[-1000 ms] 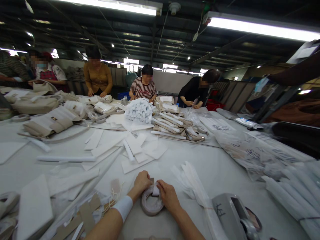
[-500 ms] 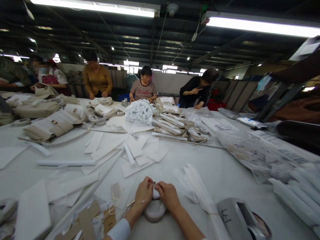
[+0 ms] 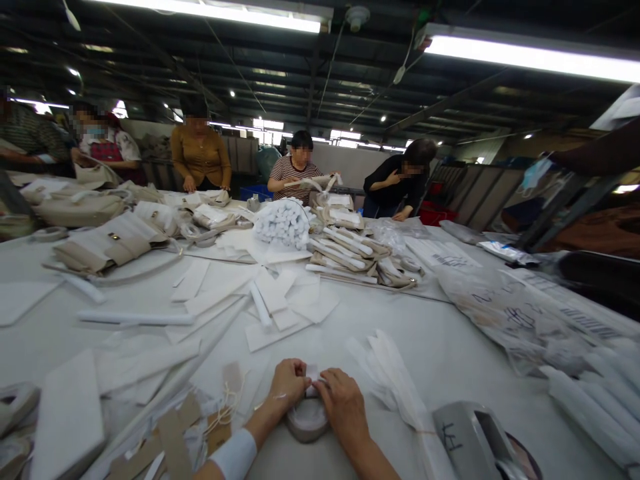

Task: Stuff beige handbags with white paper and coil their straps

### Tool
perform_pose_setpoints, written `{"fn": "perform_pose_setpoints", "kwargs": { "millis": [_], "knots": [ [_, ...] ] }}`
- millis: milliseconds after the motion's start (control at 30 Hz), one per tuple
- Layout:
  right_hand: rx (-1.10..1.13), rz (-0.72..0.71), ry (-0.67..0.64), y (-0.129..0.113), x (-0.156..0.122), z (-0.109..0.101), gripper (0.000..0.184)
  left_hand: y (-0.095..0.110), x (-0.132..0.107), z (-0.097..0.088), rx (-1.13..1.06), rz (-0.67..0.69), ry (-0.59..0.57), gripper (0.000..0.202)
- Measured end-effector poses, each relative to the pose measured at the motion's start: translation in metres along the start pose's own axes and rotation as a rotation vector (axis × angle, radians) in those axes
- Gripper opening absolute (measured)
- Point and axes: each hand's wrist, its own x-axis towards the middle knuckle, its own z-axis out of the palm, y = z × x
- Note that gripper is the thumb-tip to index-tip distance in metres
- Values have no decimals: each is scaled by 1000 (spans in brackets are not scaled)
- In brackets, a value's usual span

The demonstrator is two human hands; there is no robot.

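A coiled beige strap (image 3: 307, 433) lies on the table right in front of me. At its far side a small white strip (image 3: 312, 371) sits over the strap, between my two hands. My left hand (image 3: 290, 383) pinches the strip's left side with thumb and fingertips. From the right, my right hand (image 3: 344, 400) pinches the same strip, its thumb close to the left fingertips. The fingers partly cover the strip and the strap's far end.
White sheets (image 3: 285, 300) and a white foam roll (image 3: 135, 319) lie ahead. Left are beige strips and tags (image 3: 175, 433); right, a white tissue bundle (image 3: 395, 373) and a grey tape dispenser (image 3: 473, 440). Beige bags (image 3: 107, 243) and several co-workers (image 3: 300, 167) are across the table.
The white strip now stands up a little more between my fingertips, and my right hand has shifted slightly. Across the table, a co-worker has lifted a beige bag.
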Motion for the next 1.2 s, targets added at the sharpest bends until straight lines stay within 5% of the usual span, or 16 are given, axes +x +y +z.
{"fn": "perform_pose_setpoints", "kwargs": {
  "millis": [333,533,867,1200],
  "knots": [
    [-189,-365,-24,31,-14,46,31,-1,13,-21,84,88,-124,28],
    [-256,-438,-88,32,-17,35,43,3,26,-19,215,48,-86,22],
    [-91,-253,-228,1,-3,15,23,-3,30,-15,132,40,-98,22],
    [22,-118,-403,-9,5,-2,29,-9,27,-8,19,67,-18,24]
  ]
}}
